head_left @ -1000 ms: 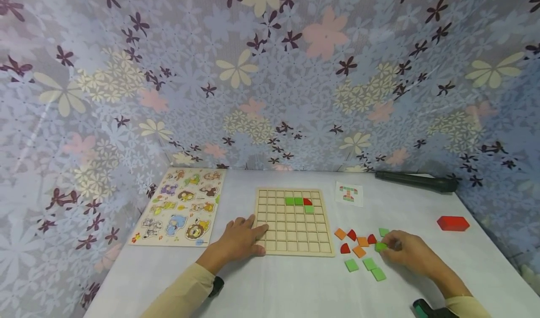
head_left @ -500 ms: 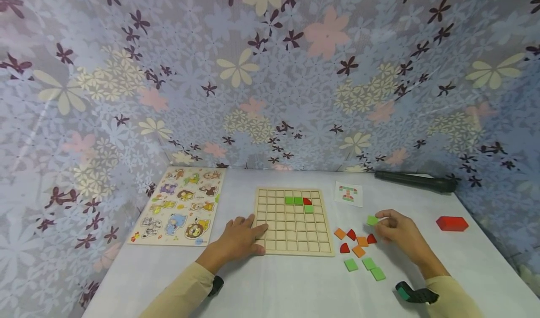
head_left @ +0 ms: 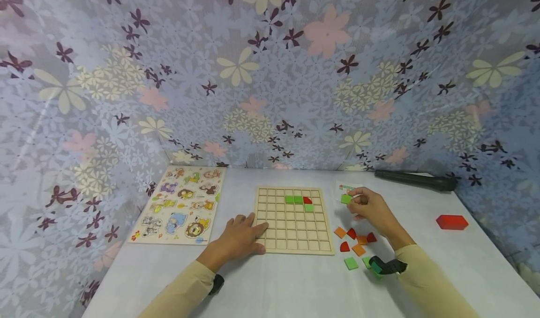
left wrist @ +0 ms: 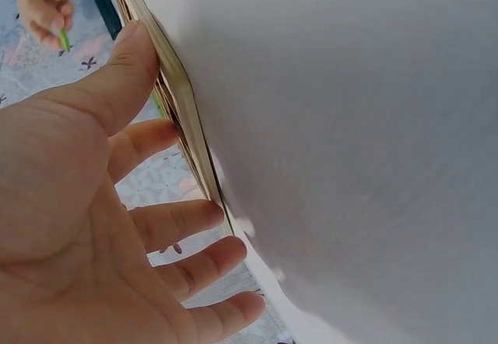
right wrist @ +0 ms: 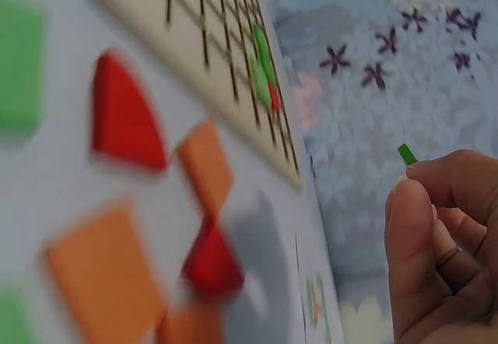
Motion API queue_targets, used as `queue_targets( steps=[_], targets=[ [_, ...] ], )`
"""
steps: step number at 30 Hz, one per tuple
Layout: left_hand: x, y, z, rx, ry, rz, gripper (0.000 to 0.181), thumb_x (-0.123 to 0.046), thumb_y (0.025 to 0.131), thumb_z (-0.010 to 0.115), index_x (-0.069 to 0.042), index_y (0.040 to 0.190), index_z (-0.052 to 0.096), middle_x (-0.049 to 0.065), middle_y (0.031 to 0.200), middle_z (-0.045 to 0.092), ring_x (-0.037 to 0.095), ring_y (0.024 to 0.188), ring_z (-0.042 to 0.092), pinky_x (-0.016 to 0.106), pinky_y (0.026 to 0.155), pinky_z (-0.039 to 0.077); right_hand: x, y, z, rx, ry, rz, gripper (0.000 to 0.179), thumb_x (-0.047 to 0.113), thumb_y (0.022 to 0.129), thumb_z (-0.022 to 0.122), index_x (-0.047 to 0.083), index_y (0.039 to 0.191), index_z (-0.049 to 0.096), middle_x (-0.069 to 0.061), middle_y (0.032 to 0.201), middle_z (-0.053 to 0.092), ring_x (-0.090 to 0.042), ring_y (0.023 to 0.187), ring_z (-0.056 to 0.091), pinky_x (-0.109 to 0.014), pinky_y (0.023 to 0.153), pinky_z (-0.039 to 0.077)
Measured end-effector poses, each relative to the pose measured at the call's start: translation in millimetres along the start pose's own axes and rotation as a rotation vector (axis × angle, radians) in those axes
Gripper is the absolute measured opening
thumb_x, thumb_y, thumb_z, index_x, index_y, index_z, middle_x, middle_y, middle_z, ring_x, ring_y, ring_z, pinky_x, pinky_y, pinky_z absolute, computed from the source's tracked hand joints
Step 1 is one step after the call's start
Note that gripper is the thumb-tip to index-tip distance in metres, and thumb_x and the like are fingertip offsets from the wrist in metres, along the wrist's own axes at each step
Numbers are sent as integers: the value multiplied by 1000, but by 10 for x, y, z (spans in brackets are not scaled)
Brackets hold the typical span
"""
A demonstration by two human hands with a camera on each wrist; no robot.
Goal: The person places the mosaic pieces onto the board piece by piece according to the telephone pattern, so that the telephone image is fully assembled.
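My right hand (head_left: 371, 208) pinches a green square tile (head_left: 346, 199) between thumb and forefinger, raised over the small pattern card (head_left: 339, 186) and partly hiding it. The right wrist view shows the tile (right wrist: 407, 155) edge-on at the fingertips. My left hand (head_left: 240, 237) rests with fingers spread on the left edge of the wooden grid board (head_left: 291, 247); in the left wrist view its thumb and fingers touch the board's rim (left wrist: 183, 87). Two green squares (head_left: 294, 200), a red quarter-circle (head_left: 307, 200) and a lighter green square (head_left: 309, 208) sit in the board's upper cells.
Right of the board lie orange squares (head_left: 358, 250), red quarter-circles (head_left: 344, 246) and green squares (head_left: 351, 263), some behind the right wrist strap. An animal puzzle board (head_left: 177, 205) lies at left. A red block (head_left: 452, 222) and a black rod-shaped object (head_left: 415, 180) are at right.
My right hand has picked the green tile up from the loose pieces and carried it up and left, over the pattern card. The left hand has stayed on the board's edge.
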State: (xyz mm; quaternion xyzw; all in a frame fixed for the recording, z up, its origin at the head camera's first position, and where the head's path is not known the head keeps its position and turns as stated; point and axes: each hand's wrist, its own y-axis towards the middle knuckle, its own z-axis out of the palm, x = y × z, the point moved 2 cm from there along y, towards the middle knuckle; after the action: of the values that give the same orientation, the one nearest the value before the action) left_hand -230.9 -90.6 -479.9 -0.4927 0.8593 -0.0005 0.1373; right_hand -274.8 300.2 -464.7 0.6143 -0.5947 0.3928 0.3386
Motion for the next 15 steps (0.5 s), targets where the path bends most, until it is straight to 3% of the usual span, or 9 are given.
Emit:
queue_targets(
  steps=[8,15],
  targets=[
    [8,-1,-6,-11,3,7,71,-53,89,71,-24,151,52,23,159,39,46,142,37,65,112,32,372,344,431,99,182,-54,44,13,96,69,-2,134,52,-6,97,67,-30,87,66,-38,67,59],
    [5,-3,-15,-13,-3,8,70,-51,89,72,-24,150,52,23,159,39,47,142,37,65,112,32,467,633,841,168,186,-61,40,15,96,71,1,131,56,-13,101,70,-37,91,66,-46,72,58]
  ],
)
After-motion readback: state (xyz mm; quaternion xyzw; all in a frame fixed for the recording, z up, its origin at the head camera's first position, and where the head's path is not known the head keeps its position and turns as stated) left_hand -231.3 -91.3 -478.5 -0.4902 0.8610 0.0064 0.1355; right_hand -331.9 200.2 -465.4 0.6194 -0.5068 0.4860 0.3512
